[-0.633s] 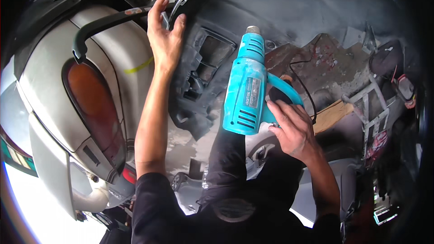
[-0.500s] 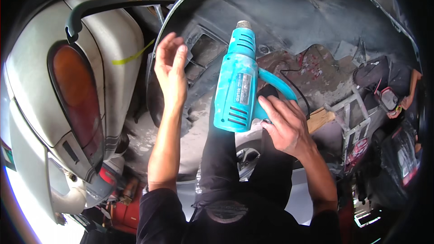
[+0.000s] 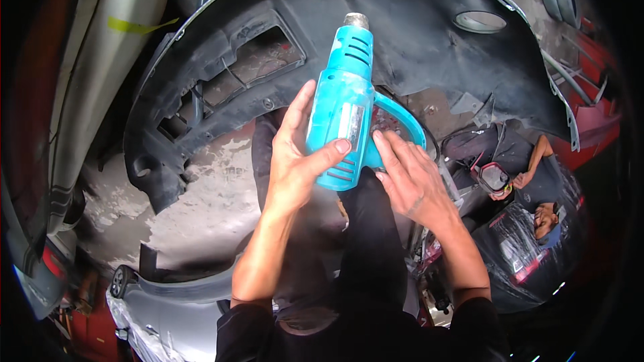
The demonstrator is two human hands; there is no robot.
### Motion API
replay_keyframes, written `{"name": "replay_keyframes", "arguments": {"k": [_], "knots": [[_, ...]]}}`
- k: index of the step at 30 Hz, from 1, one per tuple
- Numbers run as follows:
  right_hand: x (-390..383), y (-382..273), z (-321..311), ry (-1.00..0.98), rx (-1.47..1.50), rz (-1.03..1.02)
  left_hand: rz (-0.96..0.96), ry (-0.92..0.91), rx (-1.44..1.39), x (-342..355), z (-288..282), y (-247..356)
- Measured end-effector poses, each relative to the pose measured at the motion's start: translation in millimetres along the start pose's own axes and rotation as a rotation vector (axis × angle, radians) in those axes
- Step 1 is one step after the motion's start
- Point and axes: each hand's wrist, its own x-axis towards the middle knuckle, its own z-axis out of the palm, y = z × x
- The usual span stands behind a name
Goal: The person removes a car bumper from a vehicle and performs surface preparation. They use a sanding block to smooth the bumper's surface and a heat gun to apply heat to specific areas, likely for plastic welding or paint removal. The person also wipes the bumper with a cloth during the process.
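Holding tapered plastic heat gun (image 3: 341, 97), left fingers (image 3: 300, 107) cupping it, right fingers (image 3: 392, 154) loosely gripping handle (image 3: 405, 114)

The left hand (image 3: 292, 167) covers part of the heat gun's casing (image 3: 343, 97), the right hand (image 3: 417, 186) part of its handle (image 3: 404, 111). Beyond both, the view's edge crops the bumper cover (image 3: 416, 33); left of them, the pale car body (image 3: 111, 70).
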Motion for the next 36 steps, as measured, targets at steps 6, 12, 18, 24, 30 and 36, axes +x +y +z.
{"name": "replay_keyframes", "arguments": {"k": [6,12,18,24,30,36], "knots": [[11.6,4.6,-2.3,0.072,-0.137,-0.078,-0.007,-0.024,-0.172,12.3,-3.4,2.1],[25.0,17.9,-6.2,0.193,-0.166,-0.123,0.051,-0.031,-0.198,23.8,6.4,3.3],[29.3,29.7,-10.0,0.194,-0.132,-0.056,0.075,-0.057,-0.178,35.1,17.3,4.9],[31.6,44.3,-6.5,0.179,-0.125,-0.076,0.111,-0.033,-0.139,29.5,22.3,-1.5],[36.5,45.2,0.3,0.324,-0.125,-0.167,-0.025,0.119,-0.120,-8.4,-6.0,-25.1],[39.4,48.0,-4.4,0.277,-0.185,-0.121,-0.182,-0.008,1.575,-107.0,-89.2,-99.3]]}}
